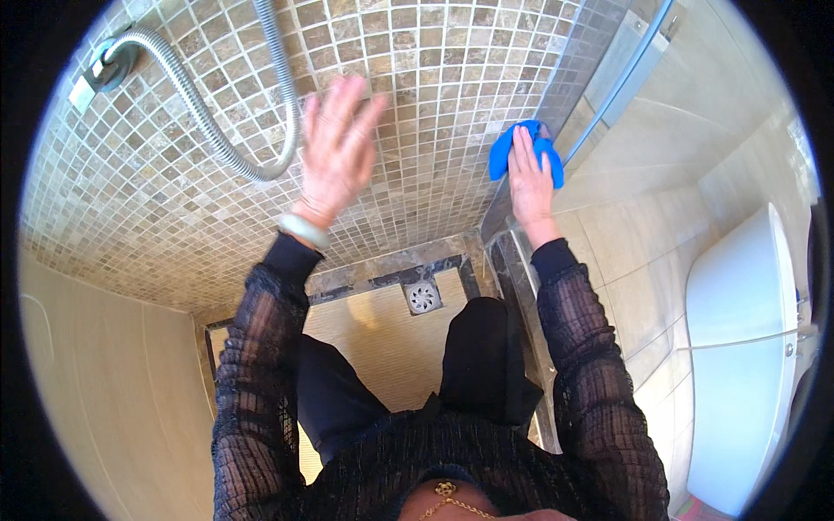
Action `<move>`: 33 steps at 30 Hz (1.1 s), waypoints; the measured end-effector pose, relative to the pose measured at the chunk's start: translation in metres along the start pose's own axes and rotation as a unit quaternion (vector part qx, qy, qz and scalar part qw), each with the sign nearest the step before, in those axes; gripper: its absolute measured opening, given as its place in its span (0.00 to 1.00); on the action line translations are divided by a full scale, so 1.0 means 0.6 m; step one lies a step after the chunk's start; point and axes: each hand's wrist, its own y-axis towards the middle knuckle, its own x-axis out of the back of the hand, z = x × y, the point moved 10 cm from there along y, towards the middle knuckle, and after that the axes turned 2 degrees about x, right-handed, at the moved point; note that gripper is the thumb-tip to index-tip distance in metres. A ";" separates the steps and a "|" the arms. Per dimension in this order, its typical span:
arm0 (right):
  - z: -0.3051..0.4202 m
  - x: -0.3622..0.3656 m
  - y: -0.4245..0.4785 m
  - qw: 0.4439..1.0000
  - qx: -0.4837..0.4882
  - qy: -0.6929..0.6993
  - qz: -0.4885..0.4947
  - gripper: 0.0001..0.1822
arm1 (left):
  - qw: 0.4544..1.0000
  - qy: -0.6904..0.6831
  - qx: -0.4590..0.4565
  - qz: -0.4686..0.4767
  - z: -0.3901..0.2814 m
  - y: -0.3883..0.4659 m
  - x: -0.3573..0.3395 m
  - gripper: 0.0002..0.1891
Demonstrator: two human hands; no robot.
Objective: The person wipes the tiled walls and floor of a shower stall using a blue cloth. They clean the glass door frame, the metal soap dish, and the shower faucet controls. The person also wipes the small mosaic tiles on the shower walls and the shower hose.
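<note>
My right hand (532, 189) presses a blue cloth (500, 155) flat near the edge where the brown mosaic-tiled wall (430, 156) meets a glass panel. The fingers lie over the cloth, which bunches out on both sides. My left hand (340, 146), slightly blurred, has its fingers spread and holds nothing. It is in front of the tiled wall, just right of a looped metal shower hose (228, 153); whether it touches the tiles I cannot tell. A pale bangle (303, 230) circles the left wrist.
The hose joins a wall fitting (116, 62) at upper left. A round floor drain (423, 297) sits in the shower floor near the wall. A dark stone curb (518, 280) runs along the right side. Beyond it stands a white bathtub (736, 365). A metal-edged glass panel (616, 84) rises at upper right.
</note>
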 end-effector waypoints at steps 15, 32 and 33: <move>0.002 0.059 0.067 0.992 0.053 -0.006 -0.113 0.17 | 0.892 -0.294 0.258 0.228 -0.126 -0.179 -0.205 0.13; -0.026 0.118 0.109 0.911 -0.113 0.177 -0.355 0.22 | 0.892 -0.266 0.344 0.123 -0.032 -0.211 -0.169 0.19; -0.007 0.075 0.079 0.912 -0.139 0.200 -0.331 0.22 | 0.882 -0.278 0.355 0.137 -0.038 -0.230 -0.176 0.19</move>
